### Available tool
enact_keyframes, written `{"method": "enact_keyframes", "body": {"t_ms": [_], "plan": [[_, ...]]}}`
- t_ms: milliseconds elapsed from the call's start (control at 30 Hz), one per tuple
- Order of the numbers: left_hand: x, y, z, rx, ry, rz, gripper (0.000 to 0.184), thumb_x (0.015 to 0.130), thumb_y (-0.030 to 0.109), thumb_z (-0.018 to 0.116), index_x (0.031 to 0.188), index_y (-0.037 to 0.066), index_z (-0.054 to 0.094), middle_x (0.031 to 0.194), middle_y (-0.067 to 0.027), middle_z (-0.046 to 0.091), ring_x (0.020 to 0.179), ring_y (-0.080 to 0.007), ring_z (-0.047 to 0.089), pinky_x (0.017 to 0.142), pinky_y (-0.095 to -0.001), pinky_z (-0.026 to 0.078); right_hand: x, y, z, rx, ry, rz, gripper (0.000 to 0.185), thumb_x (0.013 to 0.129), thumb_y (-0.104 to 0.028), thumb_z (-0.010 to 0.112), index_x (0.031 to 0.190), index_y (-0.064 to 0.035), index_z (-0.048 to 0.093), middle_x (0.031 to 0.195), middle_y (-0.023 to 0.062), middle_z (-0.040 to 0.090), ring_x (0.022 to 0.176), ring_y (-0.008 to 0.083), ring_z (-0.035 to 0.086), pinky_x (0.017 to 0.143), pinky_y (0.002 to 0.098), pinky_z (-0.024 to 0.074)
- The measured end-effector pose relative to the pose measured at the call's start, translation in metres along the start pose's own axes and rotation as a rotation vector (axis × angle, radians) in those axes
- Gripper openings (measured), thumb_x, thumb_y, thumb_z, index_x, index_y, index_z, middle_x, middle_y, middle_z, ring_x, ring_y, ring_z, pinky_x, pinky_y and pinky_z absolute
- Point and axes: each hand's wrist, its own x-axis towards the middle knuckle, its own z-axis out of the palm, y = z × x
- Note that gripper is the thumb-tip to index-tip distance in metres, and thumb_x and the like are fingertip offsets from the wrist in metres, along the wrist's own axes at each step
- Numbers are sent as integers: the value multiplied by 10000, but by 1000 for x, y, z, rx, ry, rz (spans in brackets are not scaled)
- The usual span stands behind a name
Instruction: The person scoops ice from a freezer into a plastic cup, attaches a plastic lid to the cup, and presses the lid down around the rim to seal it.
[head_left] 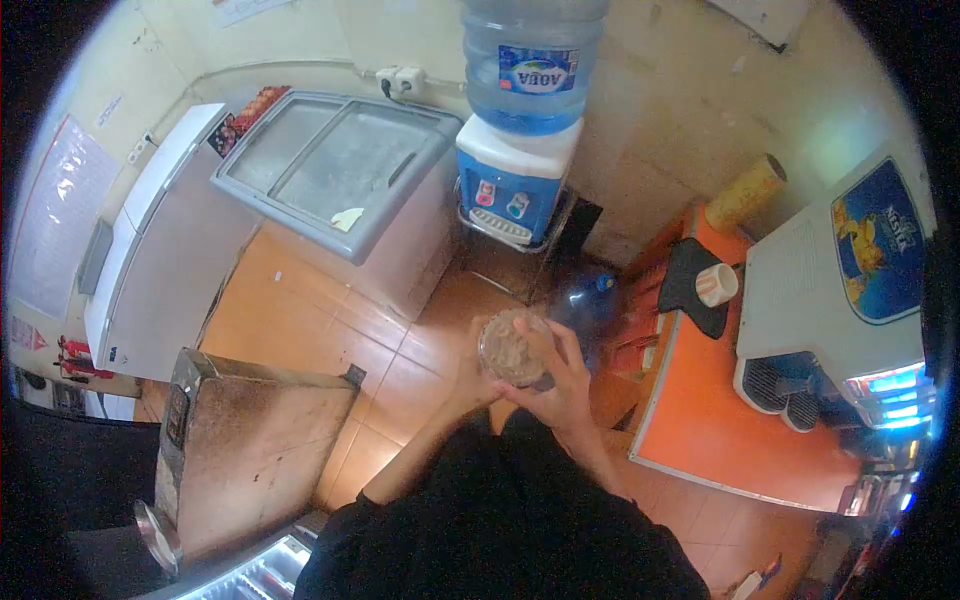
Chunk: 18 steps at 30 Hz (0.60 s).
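Note:
In the middle of the head view I hold a clear round container [503, 350] with something brown in it, seen from above. My left hand [468, 368] is closed around its left side, with most of its fingers hidden by the container. My right hand [562, 380] grips the right side, one finger reaching over the top. Both hands are in front of my body, above the tiled floor. Whether a lid covers the container I cannot make out.
A water dispenser [511, 180] stands ahead, beside a glass-topped chest freezer [345, 165]. To the right, an orange counter [720, 400] bears a drink machine [800, 260] and a paper cup [716, 285]. A worn brown cabinet [260, 450] is close on the left.

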Motion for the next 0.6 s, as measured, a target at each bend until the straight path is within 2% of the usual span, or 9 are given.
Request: {"method": "enact_keyframes", "body": {"t_ms": [100,167,267,400,467,600], "plan": [[18,-13,-21,137,65,-58,785,662,263,830,1269,25,394,1223,-120,535,1129,-215,543,969,-357,453,15,20,19,-19,65,-30,759,597,-312,859,1286,-192,564,1210,142,511,1094,315,553,948,395,468],[33,-15,-28,333,110,-24,676,701,220,778,1254,12,449,1197,-116,562,1114,-205,554,959,-342,453,31,35,32,-54,69,-3,754,592,-305,863,1277,-187,572,1201,136,518,1089,308,559,941,392,473],[53,-23,-40,370,122,-2,602,733,191,738,1246,15,477,1191,-108,570,1108,-195,556,949,-333,453,51,52,37,-62,56,6,731,582,-272,868,1249,-160,592,1192,125,535,1081,294,567,926,379,481],[80,-39,-50,426,181,-13,593,739,186,730,1250,17,480,1184,-103,576,1105,-190,558,945,-328,454,86,83,49,-67,33,10,712,575,-265,872,1225,-149,608,1183,110,546,1068,279,582,914,367,490],[104,-47,-62,278,197,-8,586,744,188,723,1251,12,488,1180,-102,581,1099,-188,562,946,-329,453,103,95,51,-28,3,10,719,580,-286,869,1235,-162,599,1179,116,534,1073,290,571,913,381,489],[134,-69,-77,430,211,-31,585,752,207,716,1254,5,496,1185,-107,585,1097,-187,565,950,-331,449,136,122,52,-52,-46,73,726,584,-331,864,1239,-175,593,1167,120,524,1065,302,564,906,403,489]]}}
